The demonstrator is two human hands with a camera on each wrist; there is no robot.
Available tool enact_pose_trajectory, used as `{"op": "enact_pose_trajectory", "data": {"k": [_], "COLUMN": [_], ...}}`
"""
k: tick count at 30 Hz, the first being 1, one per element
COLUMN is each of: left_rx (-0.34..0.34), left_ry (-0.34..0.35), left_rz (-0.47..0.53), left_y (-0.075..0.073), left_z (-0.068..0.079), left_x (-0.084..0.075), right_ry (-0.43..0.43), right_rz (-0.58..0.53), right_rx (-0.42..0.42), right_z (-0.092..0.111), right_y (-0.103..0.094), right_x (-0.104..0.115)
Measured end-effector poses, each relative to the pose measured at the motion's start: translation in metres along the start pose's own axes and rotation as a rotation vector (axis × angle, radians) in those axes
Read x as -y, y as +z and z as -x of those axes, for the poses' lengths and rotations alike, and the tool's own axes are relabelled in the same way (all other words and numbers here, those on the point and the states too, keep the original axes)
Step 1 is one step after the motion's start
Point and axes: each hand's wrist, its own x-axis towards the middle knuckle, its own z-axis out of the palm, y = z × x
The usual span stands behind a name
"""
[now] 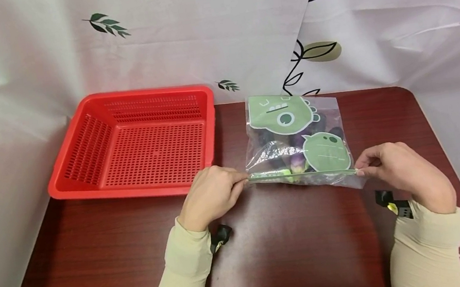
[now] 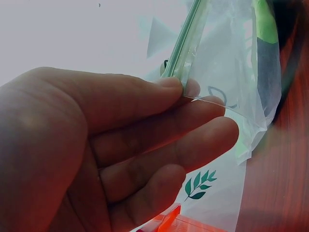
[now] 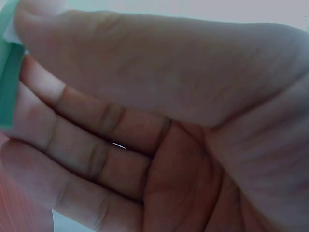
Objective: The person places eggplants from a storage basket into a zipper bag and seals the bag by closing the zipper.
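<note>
A clear zip bag [image 1: 324, 152] with green cartoon prints lies on the table, its zip edge toward me. Dark purple vegetables [image 1: 297, 159] that look like eggplants show through the plastic, partly hidden by the prints. My left hand [image 1: 212, 195] pinches the left end of the green zip strip [image 2: 186, 41] between thumb and index finger, the other fingers loosely bent below. At the strip's opposite end, my right hand [image 1: 411, 174] pinches the corner, where a small white piece [image 3: 11, 34] shows under the thumb. Between both hands the strip runs straight.
A red perforated plastic basket [image 1: 156, 149] with nothing in it stands left of the bag, close to my left hand. Behind the dark red wooden table [image 1: 292, 242] hangs a white curtain [image 1: 196, 30] with leaf prints, also along both sides.
</note>
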Motion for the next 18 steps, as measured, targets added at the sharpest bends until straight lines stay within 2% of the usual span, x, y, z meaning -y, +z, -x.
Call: {"op": "enact_pose_trajectory", "data": {"k": [18], "left_rx": [-0.011], "left_ry": [0.008], "left_rz": [0.005], "left_y": [0.0017], "left_z": [0.0000], "left_x": [0.0016], "right_ry": [0.048], "right_rz": [-0.033], "right_rx": [0.030], "right_z": [0.0018], "right_y": [-0.0024], "right_x": [-0.0056]}}
